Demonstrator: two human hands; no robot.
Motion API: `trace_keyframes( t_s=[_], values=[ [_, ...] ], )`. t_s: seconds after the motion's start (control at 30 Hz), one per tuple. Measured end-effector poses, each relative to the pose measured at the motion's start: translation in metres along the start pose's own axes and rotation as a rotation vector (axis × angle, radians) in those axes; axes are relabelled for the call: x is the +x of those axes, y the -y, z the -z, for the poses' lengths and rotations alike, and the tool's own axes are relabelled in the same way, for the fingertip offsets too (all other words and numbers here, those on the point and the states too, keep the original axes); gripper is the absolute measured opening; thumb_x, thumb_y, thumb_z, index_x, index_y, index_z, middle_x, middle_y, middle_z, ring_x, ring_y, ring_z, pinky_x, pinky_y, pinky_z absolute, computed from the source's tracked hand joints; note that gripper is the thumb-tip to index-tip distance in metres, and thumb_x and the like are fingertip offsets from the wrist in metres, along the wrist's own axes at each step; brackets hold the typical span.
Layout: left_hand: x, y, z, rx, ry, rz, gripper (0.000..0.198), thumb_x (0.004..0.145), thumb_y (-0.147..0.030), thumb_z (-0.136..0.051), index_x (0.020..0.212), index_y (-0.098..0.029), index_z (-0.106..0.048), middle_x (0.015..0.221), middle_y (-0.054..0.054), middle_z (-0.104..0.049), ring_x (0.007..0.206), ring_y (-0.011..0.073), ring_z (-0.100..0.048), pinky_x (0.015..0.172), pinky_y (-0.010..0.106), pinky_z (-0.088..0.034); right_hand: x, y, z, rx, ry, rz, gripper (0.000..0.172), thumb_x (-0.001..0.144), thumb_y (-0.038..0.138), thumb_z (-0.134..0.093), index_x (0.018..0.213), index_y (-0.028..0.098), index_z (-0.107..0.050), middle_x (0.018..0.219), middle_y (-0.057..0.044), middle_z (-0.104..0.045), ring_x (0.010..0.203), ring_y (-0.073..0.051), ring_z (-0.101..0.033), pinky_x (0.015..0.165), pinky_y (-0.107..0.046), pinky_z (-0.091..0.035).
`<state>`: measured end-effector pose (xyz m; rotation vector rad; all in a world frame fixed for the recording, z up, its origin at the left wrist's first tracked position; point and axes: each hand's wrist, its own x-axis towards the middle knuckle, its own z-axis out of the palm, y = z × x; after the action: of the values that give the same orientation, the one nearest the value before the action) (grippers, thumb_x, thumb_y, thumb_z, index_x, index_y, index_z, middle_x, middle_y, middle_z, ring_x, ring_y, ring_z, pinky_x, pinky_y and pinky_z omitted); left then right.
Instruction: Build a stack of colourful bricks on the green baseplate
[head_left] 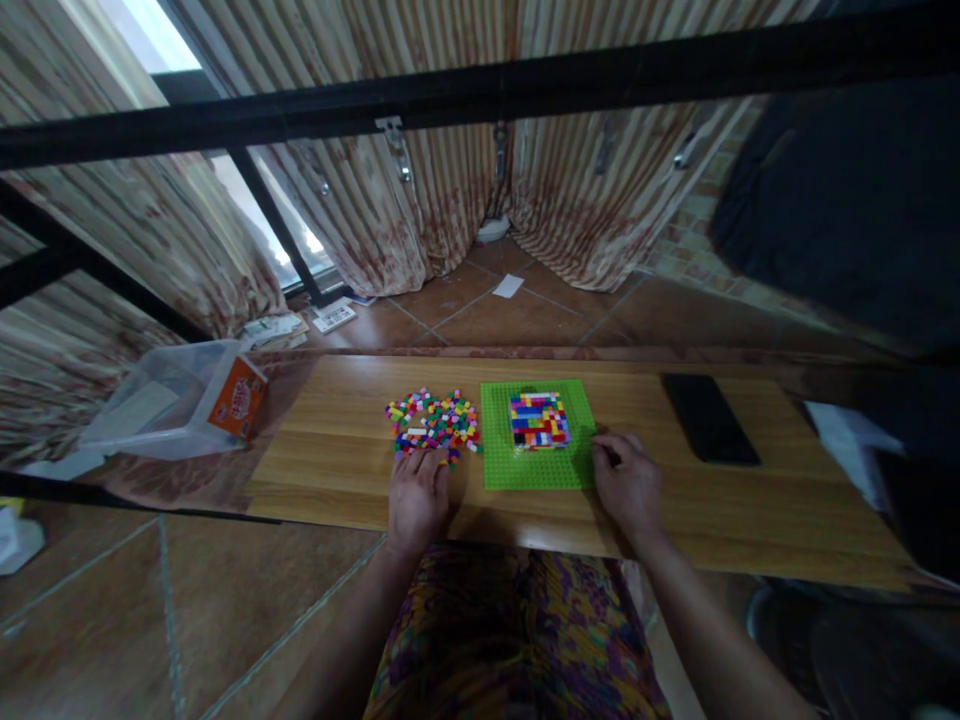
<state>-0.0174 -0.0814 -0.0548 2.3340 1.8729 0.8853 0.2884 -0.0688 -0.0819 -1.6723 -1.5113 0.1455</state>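
A loose pile of small coloured building bricks (435,418) lies left of a green studded baseplate (499,465). On the plate's middle stands a roughly square, multicoloured brick build (540,420). My left hand (418,495) rests at the near edge of the pile, fingers bent down and close together among the bricks; its fingertips are partly hidden. At the plate's right edge is my right hand (628,480), with thumb and fingers curled into a pinch. Whatever may be between those fingertips is too small to make out.
A black phone (711,418) lies on the wooden board (330,440) at the right. Left of the board sits a clear plastic box (180,400) with an orange label. A dark metal bar (450,100) crosses above, before striped curtains (442,200).
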Motion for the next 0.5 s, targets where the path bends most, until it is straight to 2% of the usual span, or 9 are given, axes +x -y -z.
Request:
trace_keyframes(
  t_s=[0.1, 0.23, 0.33, 0.5],
  values=[
    [0.008, -0.012, 0.004, -0.12, -0.015, 0.036, 0.021, 0.088, -0.018, -0.052, 0.104, -0.02, -0.065, 0.098, 0.006, -0.069, 0.092, 0.0201, -0.063, 0.083, 0.034, -0.051, 0.0, 0.0, 0.0, 0.008, -0.002, -0.005, 0.022, 0.086, 0.03, -0.049, 0.084, 0.019, -0.068, 0.089, -0.009, -0.067, 0.084, -0.021, -0.062, 0.077, -0.034, -0.049],
    [0.026, -0.036, 0.002, -0.346, -0.034, 0.063, 0.019, 0.085, -0.012, -0.054, 0.099, -0.02, -0.065, 0.096, 0.004, -0.068, 0.089, 0.0157, -0.064, 0.082, 0.029, -0.052, 0.0, 0.0, 0.0, 0.006, 0.005, -0.003, 0.022, 0.085, 0.028, -0.048, 0.085, 0.019, -0.068, 0.09, -0.008, -0.067, 0.084, -0.021, -0.062, 0.078, -0.034, -0.049],
    [0.043, -0.057, -0.008, -0.435, -0.032, 0.066, 0.02, 0.084, -0.01, -0.055, 0.098, -0.02, -0.065, 0.094, 0.003, -0.067, 0.09, 0.0154, -0.064, 0.081, 0.028, -0.053, 0.0, -0.001, 0.0, 0.004, 0.01, -0.003, 0.022, 0.085, 0.028, -0.048, 0.085, 0.019, -0.068, 0.09, -0.008, -0.067, 0.085, -0.021, -0.062, 0.079, -0.034, -0.049],
    [0.065, -0.083, -0.029, -0.431, 0.037, 0.042, 0.021, 0.084, -0.013, -0.058, 0.102, -0.02, -0.065, 0.095, 0.004, -0.067, 0.091, 0.0172, -0.064, 0.083, 0.031, -0.053, 0.001, 0.001, 0.0, 0.014, 0.015, -0.017, 0.023, 0.086, 0.028, -0.047, 0.085, 0.02, -0.068, 0.09, -0.008, -0.066, 0.082, -0.02, -0.062, 0.077, -0.034, -0.049]
  ],
)
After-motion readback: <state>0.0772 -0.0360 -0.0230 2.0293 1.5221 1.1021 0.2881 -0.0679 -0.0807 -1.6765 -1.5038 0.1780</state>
